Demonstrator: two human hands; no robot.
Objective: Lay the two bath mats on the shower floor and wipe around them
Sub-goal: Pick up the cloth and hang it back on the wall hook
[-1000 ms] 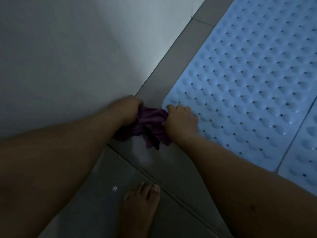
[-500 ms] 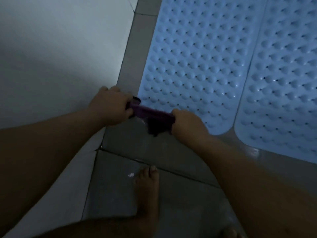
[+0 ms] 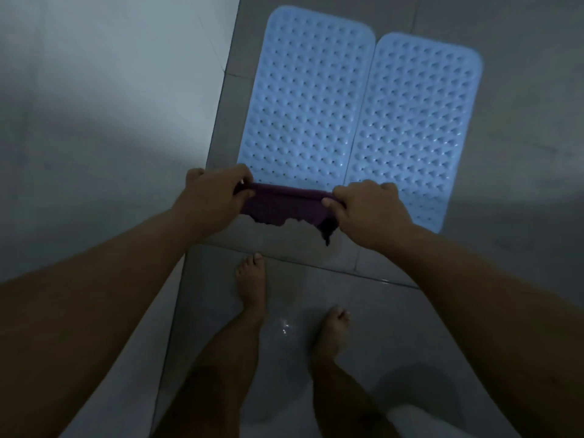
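Two light blue bath mats with rows of bumps lie flat side by side on the grey tiled floor, the left mat [image 3: 306, 99] touching the right mat [image 3: 417, 128] along their long edges. A dark purple cloth [image 3: 284, 205] is stretched between my hands, held up in front of the mats' near ends. My left hand [image 3: 211, 197] grips its left end. Its right end is gripped by my right hand [image 3: 369, 210]. A ragged corner of the cloth hangs down near my right hand.
A pale wall [image 3: 104, 105] runs along the left, close to the left mat. My bare feet [image 3: 251, 282] [image 3: 335, 327] stand on wet grey floor tiles [image 3: 316, 311] below the mats. A white rounded object [image 3: 420, 418] shows at the bottom right.
The view has risen away from the floor, so both whole mats now show. My hands have lifted the cloth off the floor and pulled it out wider between them.
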